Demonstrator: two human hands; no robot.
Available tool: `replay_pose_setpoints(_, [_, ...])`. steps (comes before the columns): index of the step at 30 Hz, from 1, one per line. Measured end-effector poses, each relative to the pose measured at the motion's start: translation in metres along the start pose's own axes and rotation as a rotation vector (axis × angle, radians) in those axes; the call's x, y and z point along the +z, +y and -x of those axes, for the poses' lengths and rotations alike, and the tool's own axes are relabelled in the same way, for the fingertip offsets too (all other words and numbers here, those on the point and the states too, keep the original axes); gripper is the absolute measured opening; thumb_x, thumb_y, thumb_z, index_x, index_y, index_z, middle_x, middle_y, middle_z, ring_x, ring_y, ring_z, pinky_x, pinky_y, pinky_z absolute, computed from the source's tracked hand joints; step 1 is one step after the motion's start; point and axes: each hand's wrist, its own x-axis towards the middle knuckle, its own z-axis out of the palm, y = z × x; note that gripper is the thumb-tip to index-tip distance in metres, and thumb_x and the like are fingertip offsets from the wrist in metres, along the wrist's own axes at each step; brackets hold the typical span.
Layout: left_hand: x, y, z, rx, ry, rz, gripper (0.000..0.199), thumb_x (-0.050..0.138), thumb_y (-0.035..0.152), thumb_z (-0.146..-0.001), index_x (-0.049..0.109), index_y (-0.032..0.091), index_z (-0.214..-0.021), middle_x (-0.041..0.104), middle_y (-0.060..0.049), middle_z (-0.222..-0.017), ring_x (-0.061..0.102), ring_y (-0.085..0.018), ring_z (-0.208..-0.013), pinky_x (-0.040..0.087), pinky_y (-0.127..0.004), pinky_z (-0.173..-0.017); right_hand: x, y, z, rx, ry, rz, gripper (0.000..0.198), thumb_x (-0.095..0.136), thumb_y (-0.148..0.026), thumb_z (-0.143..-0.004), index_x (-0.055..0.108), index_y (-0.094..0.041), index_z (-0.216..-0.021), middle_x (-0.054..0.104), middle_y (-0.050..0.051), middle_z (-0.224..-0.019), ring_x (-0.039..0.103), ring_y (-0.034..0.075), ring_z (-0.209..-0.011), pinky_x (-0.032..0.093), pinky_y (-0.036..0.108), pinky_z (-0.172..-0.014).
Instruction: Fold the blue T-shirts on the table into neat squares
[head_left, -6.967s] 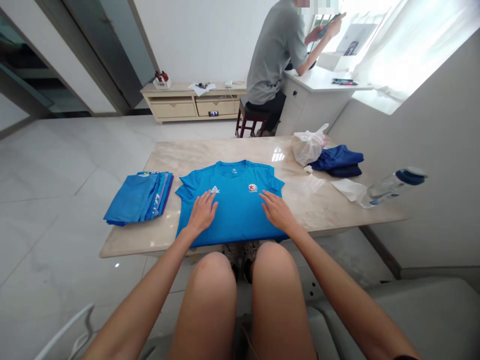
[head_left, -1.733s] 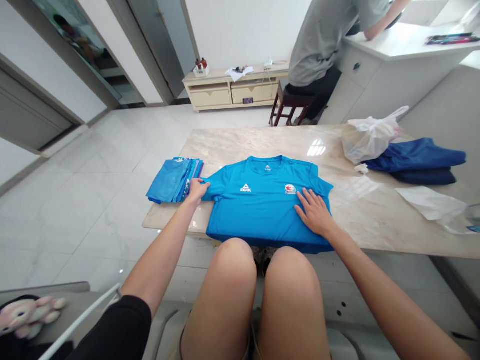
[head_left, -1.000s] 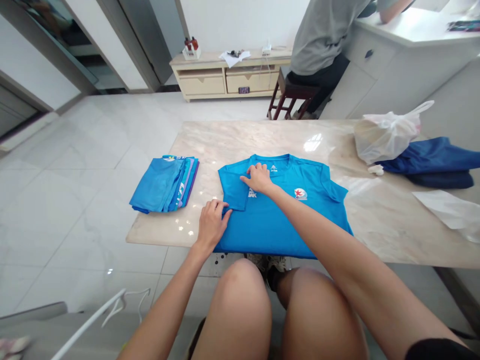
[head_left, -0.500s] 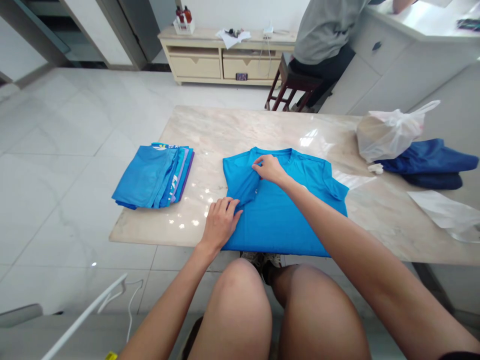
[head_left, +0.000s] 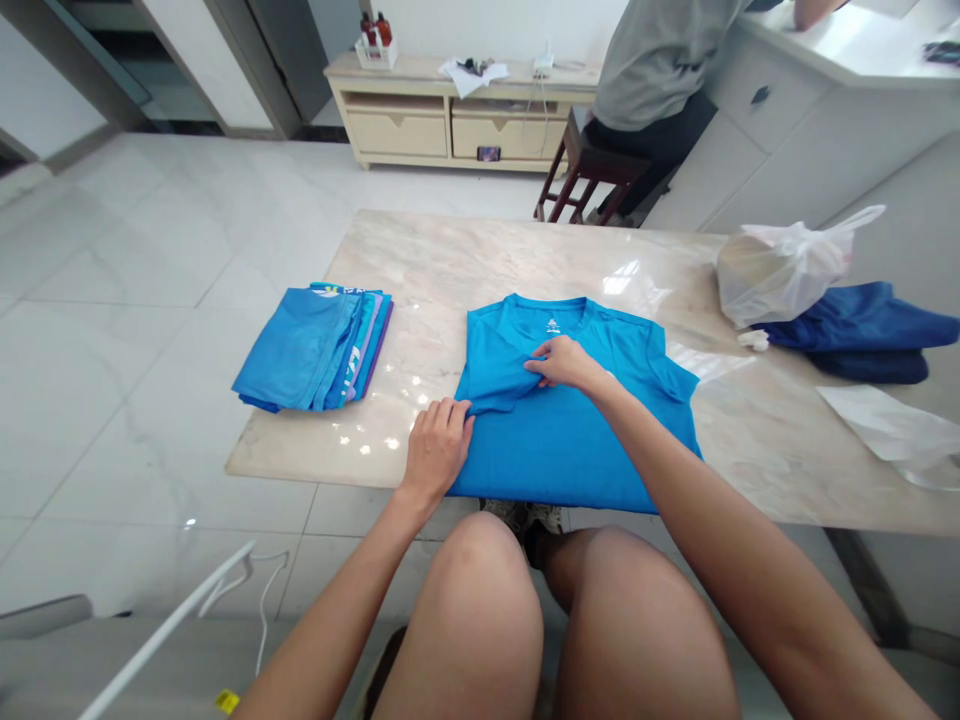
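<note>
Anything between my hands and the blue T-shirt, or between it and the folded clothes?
Nothing visible. Your right hand pinches the blue T-shirt; your left hand touches its edge, at the near end of the gap to the folded clothes, where otherwise only tabletop shows.

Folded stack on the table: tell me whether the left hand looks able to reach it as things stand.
Probably yes: the left hand is at the blue shirt's edge, and only tabletop shows between that hand and the folded stack. It would likely leave the shirt first.
</note>
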Motion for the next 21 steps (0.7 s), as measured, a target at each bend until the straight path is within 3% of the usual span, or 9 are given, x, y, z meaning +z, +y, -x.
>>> replay_pose_setpoints(3, [0.000, -0.001, 0.000, -0.002, -0.011, -0.003, 0.028, 0.051, 0.035, -0.116, 0.073, 0.023, -0.128, 0.078, -0.015, -0.111, 0.071, -0.034, -0.104, 0.053, -0.047, -0.087, 0.000, -0.003, -0.005, -0.026, 0.054, 0.035, 0.007, 0.083, -0.019, -0.089, 0.078, -0.017, -0.095, 0.075, 0.004, -0.067, 0.077, 0.024, -0.067, 0.064, 0.030, -0.066])
replay_pose_setpoints(6, [-0.004, -0.001, -0.003, 0.021, -0.021, 0.022, 0.027, 0.051, 0.037, -0.116, 0.073, 0.025, -0.127, 0.079, -0.014, -0.113, 0.072, -0.033, -0.106, 0.053, -0.046, -0.088, 0.001, -0.002, -0.003, 0.032, 0.088, -0.165, 0.012, 0.081, -0.015, -0.088, 0.076, -0.017, -0.099, 0.079, 0.005, -0.079, 0.078, 0.025, -0.069, 0.065, 0.031, -0.061])
replay_pose_setpoints(10, [-0.014, -0.003, -0.008, 0.001, -0.003, 0.063, 0.028, 0.054, 0.041, -0.115, 0.073, 0.025, -0.127, 0.080, -0.013, -0.116, 0.073, -0.033, -0.109, 0.054, -0.046, -0.092, 0.001, 0.013, 0.010, 0.112, 0.073, -0.258, 0.018, 0.084, -0.017, -0.086, 0.077, -0.016, -0.102, 0.078, 0.004, -0.075, 0.077, 0.025, -0.060, 0.065, 0.034, -0.057])
replay_pose_setpoints(13, [-0.018, -0.007, -0.021, -0.031, -0.020, 0.115, 0.024, 0.056, 0.036, -0.114, 0.073, 0.025, -0.126, 0.079, -0.012, -0.120, 0.073, -0.033, -0.112, 0.055, -0.045, -0.095, 0.004, 0.023, 0.019, 0.065, 0.028, -0.311, 0.016, 0.087, -0.026, -0.087, 0.076, -0.017, -0.096, 0.077, 0.002, -0.077, 0.078, 0.024, -0.065, 0.064, 0.031, -0.057])
replay_pose_setpoints(18, [0.000, -0.027, -0.093, -0.163, -0.012, 0.263, 0.027, 0.053, 0.024, -0.110, 0.073, 0.020, -0.129, 0.077, -0.013, -0.122, 0.072, -0.031, -0.117, 0.057, -0.043, -0.102, 0.010, 0.024, 0.023, -0.009, 0.070, -0.201, 0.015, 0.084, -0.029, -0.090, 0.074, -0.018, -0.092, 0.079, 0.001, -0.087, 0.075, 0.019, -0.064, 0.058, 0.027, -0.059])
replay_pose_setpoints(21, [0.022, -0.045, -0.156, -0.107, -0.046, 0.392, 0.044, 0.049, 0.007, -0.103, 0.072, 0.019, -0.138, 0.072, -0.014, -0.133, 0.068, -0.028, -0.128, 0.052, -0.042, -0.117, 0.013, 0.023, 0.023, -0.068, 0.092, -0.149, 0.013, 0.078, -0.029, -0.094, 0.075, -0.017, -0.098, 0.079, 0.002, -0.089, 0.076, 0.021, -0.073, 0.058, 0.027, -0.065])
